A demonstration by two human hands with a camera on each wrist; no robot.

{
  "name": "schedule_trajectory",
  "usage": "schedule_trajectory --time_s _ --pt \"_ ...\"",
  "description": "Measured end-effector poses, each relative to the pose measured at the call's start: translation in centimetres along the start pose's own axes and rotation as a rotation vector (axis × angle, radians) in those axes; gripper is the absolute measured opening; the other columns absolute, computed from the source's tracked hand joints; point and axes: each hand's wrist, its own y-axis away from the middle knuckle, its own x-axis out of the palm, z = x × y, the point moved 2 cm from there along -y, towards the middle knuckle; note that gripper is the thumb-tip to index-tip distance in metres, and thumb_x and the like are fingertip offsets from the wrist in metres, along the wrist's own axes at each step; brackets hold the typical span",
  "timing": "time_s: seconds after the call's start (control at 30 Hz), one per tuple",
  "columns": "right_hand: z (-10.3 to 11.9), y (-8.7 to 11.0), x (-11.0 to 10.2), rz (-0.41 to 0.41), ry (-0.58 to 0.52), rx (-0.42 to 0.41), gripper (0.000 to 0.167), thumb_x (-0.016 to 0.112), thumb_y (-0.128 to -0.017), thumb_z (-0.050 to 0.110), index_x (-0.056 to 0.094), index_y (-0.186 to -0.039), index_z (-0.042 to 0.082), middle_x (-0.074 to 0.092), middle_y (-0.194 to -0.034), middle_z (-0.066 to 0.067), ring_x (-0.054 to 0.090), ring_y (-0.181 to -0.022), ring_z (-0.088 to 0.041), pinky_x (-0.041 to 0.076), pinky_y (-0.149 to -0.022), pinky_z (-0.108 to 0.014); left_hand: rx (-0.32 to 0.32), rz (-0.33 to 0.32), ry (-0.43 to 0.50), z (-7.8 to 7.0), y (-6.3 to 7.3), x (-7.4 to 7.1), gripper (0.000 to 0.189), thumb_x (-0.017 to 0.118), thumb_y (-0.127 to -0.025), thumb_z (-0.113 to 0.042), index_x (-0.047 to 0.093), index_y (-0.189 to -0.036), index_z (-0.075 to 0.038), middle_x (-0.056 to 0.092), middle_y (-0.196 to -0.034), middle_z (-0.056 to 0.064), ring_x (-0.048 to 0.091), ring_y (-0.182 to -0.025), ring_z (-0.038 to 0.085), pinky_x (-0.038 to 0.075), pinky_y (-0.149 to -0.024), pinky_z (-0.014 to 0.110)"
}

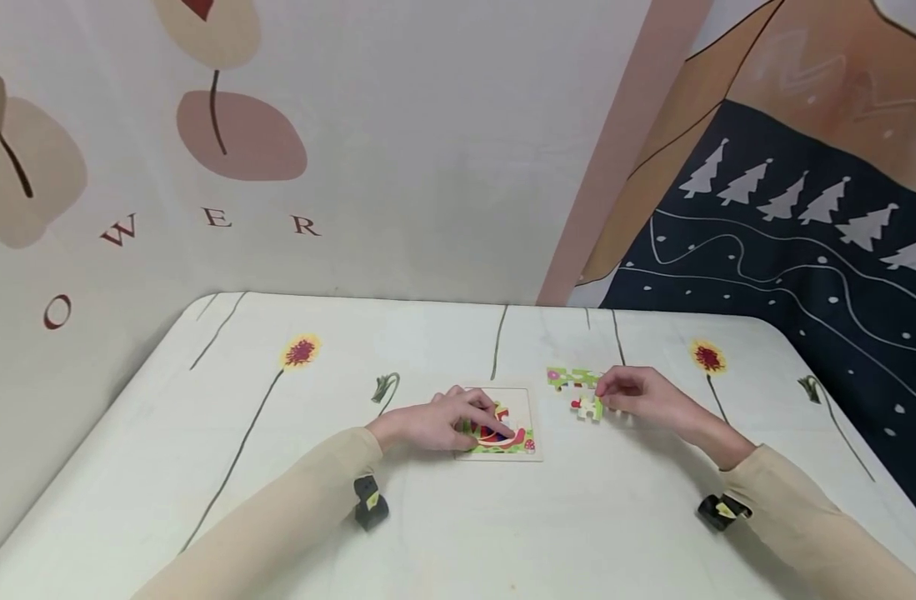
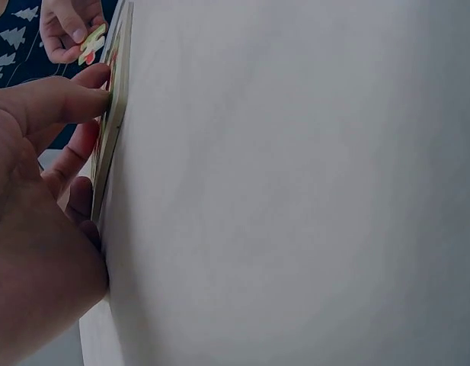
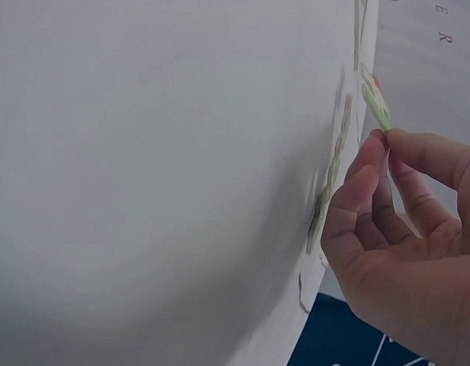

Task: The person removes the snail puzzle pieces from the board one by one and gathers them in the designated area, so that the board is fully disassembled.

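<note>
My left hand (image 1: pixel 444 419) rests over a square wooden puzzle board (image 1: pixel 535 417), its fingertips touching a colourful picture with green, red and blue parts. In the left wrist view the board (image 2: pixel 113 126) lies flat, the fingers (image 2: pixel 71 103) spread loosely over its face. Part of the picture is hidden under that hand. Right of the board, my right hand (image 1: pixel 648 400) pinches a puzzle piece (image 1: pixel 588 408), white and green with a red knob, between thumb and fingertips. The right wrist view shows this piece (image 3: pixel 376 101) held up above the table by one edge.
Joined green puzzle pieces (image 1: pixel 570 377) lie on the table just behind the right hand. A white cloth (image 1: pixel 458 533) printed with flowers covers the table. Behind stands a pale printed curtain (image 1: pixel 442 167), with a dark tree-patterned one (image 1: pixel 788 225) to the right.
</note>
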Motion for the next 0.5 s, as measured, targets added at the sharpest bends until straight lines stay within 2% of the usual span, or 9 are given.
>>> schedule_trajectory --time_s 0.5 --pt "-0.9 1.1 -1.8 -0.066 0.07 0.024 0.011 0.061 -0.092 0.003 0.065 -0.101 -0.001 0.063 -0.095 -0.009 0.054 -0.083 -0.02 0.045 -0.072 -0.026 0.002 0.001 -0.002 -0.1 0.0 0.0 0.044 0.058 -0.088 -0.004 0.067 -0.126 -0.025 0.045 -0.121 -0.009 0.034 -0.106 0.016 0.025 -0.088 0.042"
